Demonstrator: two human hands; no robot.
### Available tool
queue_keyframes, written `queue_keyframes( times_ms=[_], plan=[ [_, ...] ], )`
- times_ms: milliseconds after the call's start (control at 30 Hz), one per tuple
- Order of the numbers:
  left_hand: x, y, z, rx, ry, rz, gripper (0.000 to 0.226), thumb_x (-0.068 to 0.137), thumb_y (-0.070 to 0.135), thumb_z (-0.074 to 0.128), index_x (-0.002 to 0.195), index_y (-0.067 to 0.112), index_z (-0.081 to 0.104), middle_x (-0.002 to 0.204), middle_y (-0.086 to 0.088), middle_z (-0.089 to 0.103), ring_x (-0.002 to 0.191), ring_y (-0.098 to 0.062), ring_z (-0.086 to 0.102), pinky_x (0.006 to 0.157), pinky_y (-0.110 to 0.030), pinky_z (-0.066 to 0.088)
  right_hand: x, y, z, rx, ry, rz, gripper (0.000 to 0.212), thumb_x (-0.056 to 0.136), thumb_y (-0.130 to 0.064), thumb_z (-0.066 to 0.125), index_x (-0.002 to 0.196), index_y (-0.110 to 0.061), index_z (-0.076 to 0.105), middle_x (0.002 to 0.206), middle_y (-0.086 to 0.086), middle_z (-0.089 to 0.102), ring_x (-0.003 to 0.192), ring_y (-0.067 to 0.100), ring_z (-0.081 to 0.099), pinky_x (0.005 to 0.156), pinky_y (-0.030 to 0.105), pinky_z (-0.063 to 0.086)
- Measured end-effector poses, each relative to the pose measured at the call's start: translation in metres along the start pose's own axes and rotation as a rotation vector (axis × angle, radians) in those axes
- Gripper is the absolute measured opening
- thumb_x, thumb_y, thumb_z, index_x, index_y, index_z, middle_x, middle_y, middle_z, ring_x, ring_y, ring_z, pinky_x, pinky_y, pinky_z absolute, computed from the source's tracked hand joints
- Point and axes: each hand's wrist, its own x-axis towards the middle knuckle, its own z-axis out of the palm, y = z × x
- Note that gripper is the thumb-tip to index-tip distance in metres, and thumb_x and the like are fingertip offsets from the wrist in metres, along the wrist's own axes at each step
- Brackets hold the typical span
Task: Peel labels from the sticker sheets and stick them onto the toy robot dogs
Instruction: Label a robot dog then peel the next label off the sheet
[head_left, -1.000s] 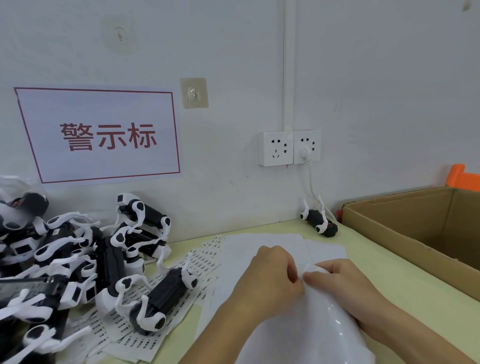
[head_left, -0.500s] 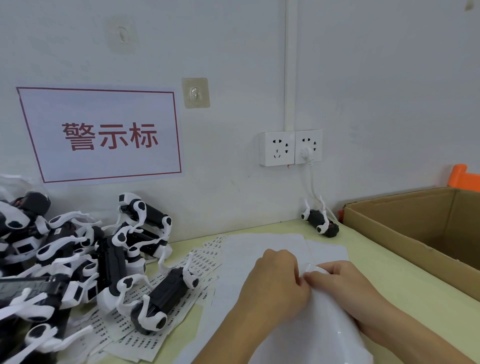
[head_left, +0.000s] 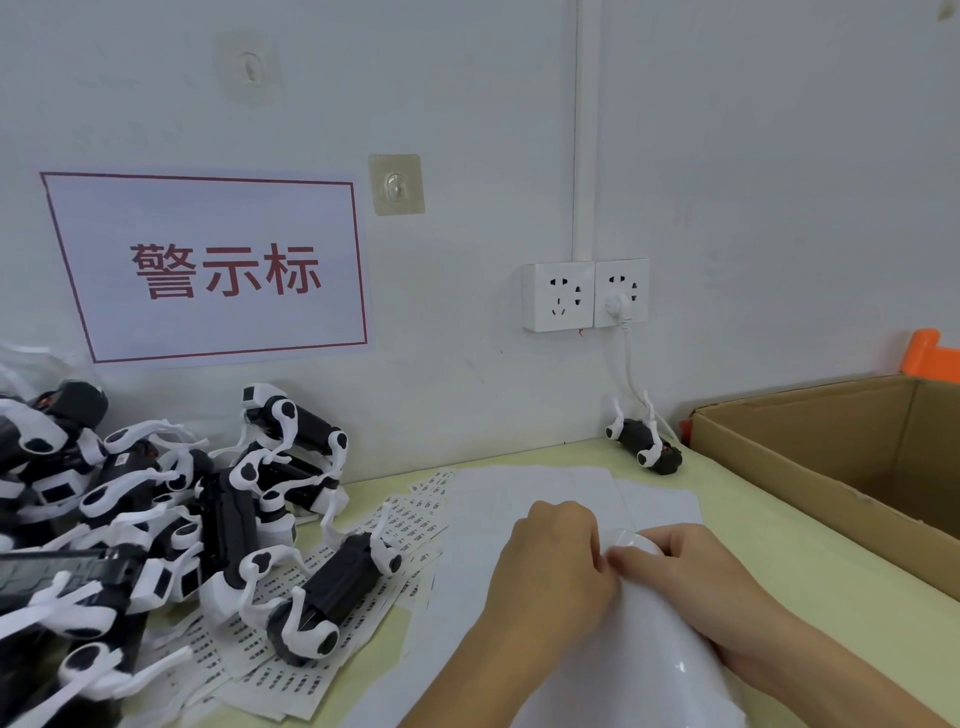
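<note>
A glossy white sticker sheet (head_left: 639, 670) curves up off the table in front of me. My left hand (head_left: 556, 566) and my right hand (head_left: 685, 566) meet at its raised top edge, and both pinch it there. Flat white sheets (head_left: 524, 493) lie under and beyond the hands. A heap of black-and-white toy robot dogs (head_left: 130, 525) fills the left side. One dog (head_left: 332, 587) lies apart on printed label strips (head_left: 291, 675). Another dog (head_left: 647, 447) lies on its back at the wall below the sockets.
An open cardboard box (head_left: 831, 457) stands along the right side of the pale green table (head_left: 789, 571). A white cable runs from the wall socket (head_left: 621, 293) down past the far dog. A red-lettered sign (head_left: 208, 267) hangs on the wall.
Both hands have stayed together at the sheet's top edge, with only small finger shifts. The view has drifted slightly.
</note>
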Motion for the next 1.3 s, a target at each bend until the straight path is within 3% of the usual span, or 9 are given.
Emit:
queue_keyframes(
  times_ms=[233, 400, 533, 667, 800, 967, 1100, 1200, 1300],
  plan=[
    [0.001, -0.001, 0.000, 0.016, 0.030, 0.019, 0.009, 0.087, 0.023, 0.054, 0.082, 0.019, 0.060, 0.096, -0.002, 0.060, 0.090, -0.022, 0.058, 0.072, -0.037, 0.054, 0.001, 0.002, 0.000, 0.008, -0.001, 0.007, 0.037, 0.091, -0.027, 0.065, 0.074, 0.006, 0.059, 0.070, 0.008, 0.060, 0.065, 0.018, 0.055, 0.066, 0.033, 0.041],
    [0.007, -0.009, -0.010, -0.340, 0.002, -0.072, 0.012, 0.084, 0.013, 0.064, 0.073, 0.013, 0.069, 0.071, -0.001, 0.067, 0.058, -0.014, 0.060, 0.059, -0.029, 0.055, 0.001, 0.001, -0.003, 0.049, -0.012, 0.020, 0.031, 0.091, -0.021, 0.066, 0.076, 0.005, 0.063, 0.075, 0.015, 0.064, 0.068, 0.023, 0.058, 0.069, 0.034, 0.042],
    [0.008, -0.015, -0.018, -0.517, -0.069, -0.110, 0.012, 0.086, 0.005, 0.063, 0.078, 0.003, 0.071, 0.066, -0.009, 0.070, 0.055, -0.016, 0.063, 0.071, -0.037, 0.062, -0.002, -0.004, -0.004, 0.053, -0.039, 0.020, 0.030, 0.086, -0.020, 0.074, 0.091, 0.009, 0.070, 0.094, 0.030, 0.071, 0.076, 0.034, 0.068, 0.074, 0.043, 0.051],
    [0.008, -0.016, -0.019, -0.542, -0.110, -0.091, 0.013, 0.082, 0.001, 0.063, 0.077, 0.007, 0.073, 0.070, -0.010, 0.072, 0.061, -0.018, 0.066, 0.077, -0.045, 0.062, -0.006, -0.008, -0.002, 0.009, -0.050, 0.027, 0.036, 0.067, -0.032, 0.075, 0.088, -0.003, 0.076, 0.090, 0.018, 0.076, 0.087, 0.037, 0.074, 0.084, 0.050, 0.057],
    [0.007, -0.014, -0.019, -0.490, -0.107, -0.037, 0.022, 0.078, 0.001, 0.066, 0.071, 0.021, 0.074, 0.070, 0.001, 0.070, 0.063, -0.013, 0.065, 0.072, -0.034, 0.060, -0.006, -0.009, -0.001, -0.015, -0.004, 0.022, 0.035, 0.063, -0.035, 0.073, 0.085, -0.007, 0.075, 0.086, 0.014, 0.077, 0.084, 0.033, 0.074, 0.083, 0.051, 0.057],
    [0.006, -0.009, -0.012, -0.351, -0.005, 0.036, 0.017, 0.082, 0.006, 0.065, 0.079, 0.019, 0.076, 0.080, 0.003, 0.071, 0.068, -0.006, 0.065, 0.063, -0.017, 0.056, -0.007, -0.009, -0.002, -0.025, 0.018, -0.003, 0.039, 0.069, -0.034, 0.073, 0.088, -0.001, 0.072, 0.089, 0.017, 0.076, 0.087, 0.036, 0.073, 0.083, 0.052, 0.057],
    [0.005, -0.005, -0.010, -0.227, 0.012, 0.088, 0.013, 0.087, 0.014, 0.062, 0.084, 0.019, 0.074, 0.094, -0.003, 0.068, 0.086, -0.014, 0.065, 0.071, -0.027, 0.058, -0.003, -0.005, -0.002, 0.005, 0.060, 0.003, 0.024, 0.082, -0.021, 0.074, 0.087, 0.003, 0.071, 0.090, 0.024, 0.073, 0.079, 0.038, 0.071, 0.073, 0.045, 0.056],
    [0.003, -0.002, -0.007, -0.102, 0.030, 0.129, 0.019, 0.090, 0.015, 0.056, 0.080, 0.010, 0.071, 0.086, -0.008, 0.065, 0.083, -0.024, 0.061, 0.071, -0.042, 0.056, -0.001, -0.002, -0.001, 0.073, 0.089, 0.030, 0.021, 0.082, -0.016, 0.073, 0.078, 0.004, 0.069, 0.080, 0.020, 0.072, 0.066, 0.027, 0.064, 0.066, 0.036, 0.048],
    [0.002, 0.000, -0.003, 0.004, 0.040, 0.151, 0.024, 0.092, 0.016, 0.050, 0.072, 0.009, 0.061, 0.076, -0.008, 0.056, 0.073, -0.028, 0.050, 0.061, -0.037, 0.046, 0.000, 0.000, 0.000, 0.151, 0.113, 0.074, 0.025, 0.082, -0.012, 0.070, 0.079, 0.012, 0.063, 0.074, 0.022, 0.066, 0.066, 0.024, 0.059, 0.066, 0.035, 0.044]
  ],
)
